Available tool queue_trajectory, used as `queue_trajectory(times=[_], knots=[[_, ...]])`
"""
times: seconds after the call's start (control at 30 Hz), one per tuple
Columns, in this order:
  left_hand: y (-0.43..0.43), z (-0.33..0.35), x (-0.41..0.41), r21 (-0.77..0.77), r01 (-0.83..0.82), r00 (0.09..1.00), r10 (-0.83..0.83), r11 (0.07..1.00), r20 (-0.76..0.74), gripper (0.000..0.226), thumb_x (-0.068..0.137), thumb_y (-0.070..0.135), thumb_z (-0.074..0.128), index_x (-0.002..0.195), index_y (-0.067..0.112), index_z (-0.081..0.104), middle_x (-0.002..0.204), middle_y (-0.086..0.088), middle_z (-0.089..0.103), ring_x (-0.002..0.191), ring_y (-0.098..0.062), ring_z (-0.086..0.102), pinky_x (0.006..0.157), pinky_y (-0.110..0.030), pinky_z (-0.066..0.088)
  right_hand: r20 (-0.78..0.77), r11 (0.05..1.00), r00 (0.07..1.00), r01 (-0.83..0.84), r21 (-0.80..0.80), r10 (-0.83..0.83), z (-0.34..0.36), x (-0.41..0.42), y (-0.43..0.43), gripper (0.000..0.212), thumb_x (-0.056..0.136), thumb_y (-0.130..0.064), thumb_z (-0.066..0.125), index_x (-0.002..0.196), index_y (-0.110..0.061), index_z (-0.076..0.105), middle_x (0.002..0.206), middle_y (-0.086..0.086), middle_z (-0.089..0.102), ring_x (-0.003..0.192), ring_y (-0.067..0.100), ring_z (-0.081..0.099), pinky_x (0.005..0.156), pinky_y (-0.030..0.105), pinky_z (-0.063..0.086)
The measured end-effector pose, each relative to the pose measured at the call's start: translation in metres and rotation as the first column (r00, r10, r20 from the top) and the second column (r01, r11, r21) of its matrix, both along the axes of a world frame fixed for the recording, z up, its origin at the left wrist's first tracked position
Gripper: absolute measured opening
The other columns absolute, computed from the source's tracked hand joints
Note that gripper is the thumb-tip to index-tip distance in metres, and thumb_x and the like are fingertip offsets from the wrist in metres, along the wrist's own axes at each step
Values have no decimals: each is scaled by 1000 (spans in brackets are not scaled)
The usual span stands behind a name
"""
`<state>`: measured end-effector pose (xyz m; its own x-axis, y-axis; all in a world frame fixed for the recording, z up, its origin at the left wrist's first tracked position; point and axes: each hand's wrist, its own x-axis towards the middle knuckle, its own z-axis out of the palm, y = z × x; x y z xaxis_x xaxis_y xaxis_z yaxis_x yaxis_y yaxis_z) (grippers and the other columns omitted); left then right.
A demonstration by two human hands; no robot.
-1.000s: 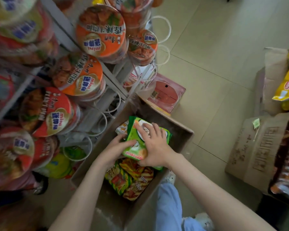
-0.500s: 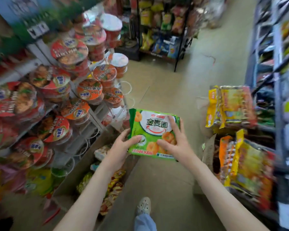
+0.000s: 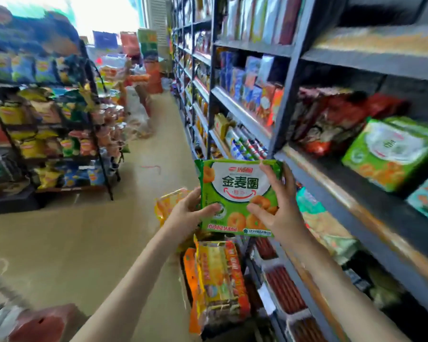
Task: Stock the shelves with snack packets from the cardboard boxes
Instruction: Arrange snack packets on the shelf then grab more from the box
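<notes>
A person's two bare hands hold up a flat, glossy green plastic snack packet [image 3: 236, 197] in a shop aisle, just in front of the edge of a dark metal shelving unit [image 3: 292, 77] that runs along the right side. The packet faces the camera upright and slightly tilted, its top edge near the level of a wooden-fronted shelf board [image 3: 331, 191]. Its front carries a large white oval panel with bold dark green Chinese characters, a small red brand logo above them and a red smile-like curve below. Golden ring-shaped biscuits are printed at the upper left corner and across the lower half; a strip of red lettering and a small blue-and-white mark run along the bottom edge.

The left hand [image 3: 188, 218] grips the packet's lower left side, thumb lying across the front and fingers behind. The right hand [image 3: 279, 211] clasps the right side, thumb on the front near the printed rings and fingers [image 3: 269, 174] spread up along the right edge.

On the shelf to the right sit matching green packets [image 3: 391, 154] stacked flat, with red-wrapped packets [image 3: 336, 119] farther back. Below the hands, tall orange-and-yellow snack bags [image 3: 218, 282] stand upright, with more yellow bags [image 3: 169, 203] just behind the left hand. A black wire rack of crisp bags [image 3: 50, 124] stands across the beige tiled floor [image 3: 84, 243] on the left, well apart from the hands. Much of the background is motion-blurred.
</notes>
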<state>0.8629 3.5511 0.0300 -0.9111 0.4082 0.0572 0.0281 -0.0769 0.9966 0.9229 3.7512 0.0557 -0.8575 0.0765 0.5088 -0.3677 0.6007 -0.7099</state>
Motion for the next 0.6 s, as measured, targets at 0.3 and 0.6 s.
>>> queue_trajectory(times=[0.3,0.6], knots=[[173,57,-74,-224,188,794,-282,956,-539,21,79,22,76,98,26,69,103,7,68,98,-6,62,77,-29,52,-367,865,846,470,176,-386,42,32,128,90,74,-4,79,141,-20,19,145,10,24,139,3,20,114,14,17],[298,84,-135,-450,287,625,-521,846,-581,28,83,25,73,110,27,63,98,8,67,96,-16,62,75,-27,46,-118,634,687,713,298,-717,67,10,204,91,77,-13,79,145,-10,20,145,17,29,133,14,30,106,5,14]])
